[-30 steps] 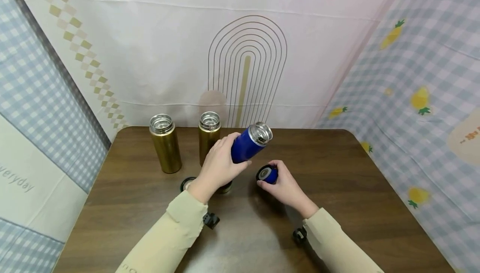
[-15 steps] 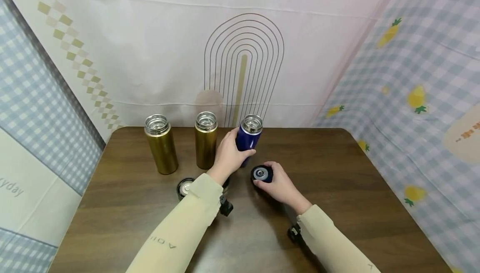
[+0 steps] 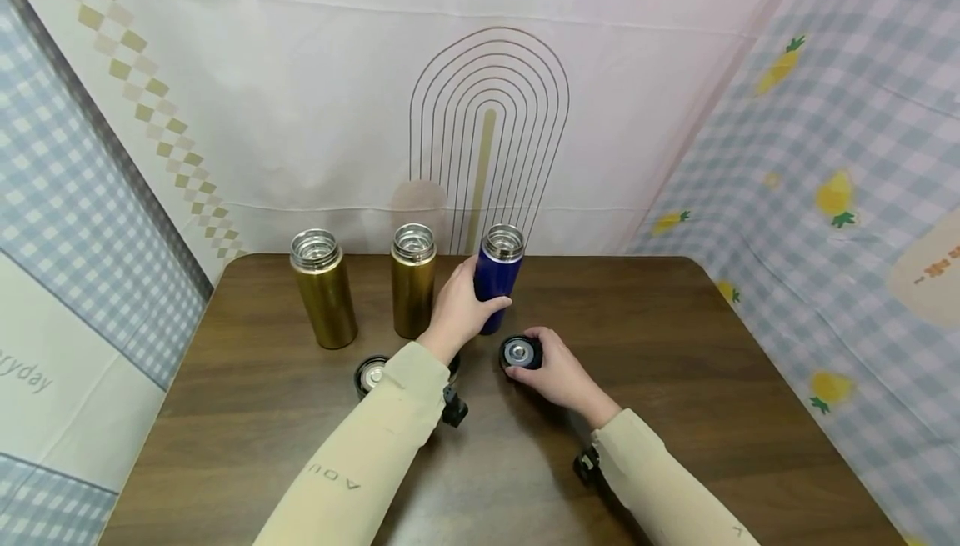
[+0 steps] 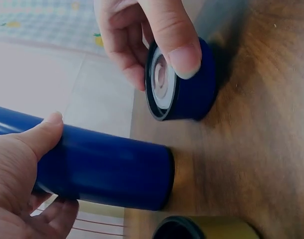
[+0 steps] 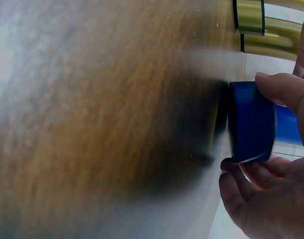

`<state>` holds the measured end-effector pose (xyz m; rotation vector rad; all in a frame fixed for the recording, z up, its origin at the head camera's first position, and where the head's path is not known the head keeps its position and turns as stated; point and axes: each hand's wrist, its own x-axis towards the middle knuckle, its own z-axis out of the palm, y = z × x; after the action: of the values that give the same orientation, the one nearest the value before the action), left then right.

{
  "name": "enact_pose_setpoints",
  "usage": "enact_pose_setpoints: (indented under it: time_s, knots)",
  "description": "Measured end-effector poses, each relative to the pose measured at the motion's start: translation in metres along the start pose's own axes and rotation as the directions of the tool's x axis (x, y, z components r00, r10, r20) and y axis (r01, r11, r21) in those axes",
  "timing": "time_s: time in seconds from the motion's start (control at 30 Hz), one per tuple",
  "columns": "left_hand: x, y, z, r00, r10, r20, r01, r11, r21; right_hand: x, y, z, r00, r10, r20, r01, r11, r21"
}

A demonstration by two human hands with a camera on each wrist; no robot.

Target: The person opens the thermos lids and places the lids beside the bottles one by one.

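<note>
My left hand (image 3: 459, 308) grips an uncapped blue vacuum flask (image 3: 498, 279) round its body. The flask is upright, its steel mouth facing up, at the back of the table. In the left wrist view, the thumb lies along the blue flask (image 4: 107, 164). With thumb and fingers, my right hand (image 3: 558, 373) holds the blue flask lid (image 3: 519, 353) by its sides, underside up, low over or on the table; I cannot tell which. The blue lid (image 5: 252, 122) also shows in the right wrist view. Lid and flask are apart.
Two uncapped gold flasks stand left of the blue one: a nearer-left gold flask (image 3: 326, 300) and a middle gold flask (image 3: 412, 296). One upturned lid (image 3: 371, 373) lies in front of them; another lid (image 3: 454, 365) is mostly hidden behind my left wrist. A patterned cloth (image 3: 315, 112) hangs behind the table.
The blue flask has gone from tilted in the air to upright and lower at the back of the table. The blue lid has come down slightly and turned underside up.
</note>
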<state>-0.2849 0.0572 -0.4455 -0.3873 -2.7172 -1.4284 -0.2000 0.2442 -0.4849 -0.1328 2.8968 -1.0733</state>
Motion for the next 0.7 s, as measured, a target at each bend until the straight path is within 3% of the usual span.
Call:
enact_pose_setpoints:
  time_s: [0.2,0.33,0.53,0.7]
  knots:
    - [-0.005,-0.006,0.003,1.0,0.012,0.022,-0.012,1.0,-0.01,-0.001,0.001,-0.001,1.0,0.002,0.025,-0.002,1.0,-0.005]
    - [-0.015,-0.007,-0.004,0.998,0.033,0.055,-0.034,0.999,0.023,0.001,0.002,-0.001,1.0,-0.001,0.024,0.001,1.0,-0.01]
    - [-0.042,-0.007,-0.022,0.986,0.108,0.131,-0.125,0.984,0.131,0.0,0.005,-0.002,1.0,-0.016,0.011,0.016,0.999,-0.035]
    - [-0.071,-0.008,-0.042,0.971,0.149,0.189,-0.196,0.946,0.26,-0.005,0.007,-0.002,0.999,-0.047,-0.016,0.045,0.996,-0.082]
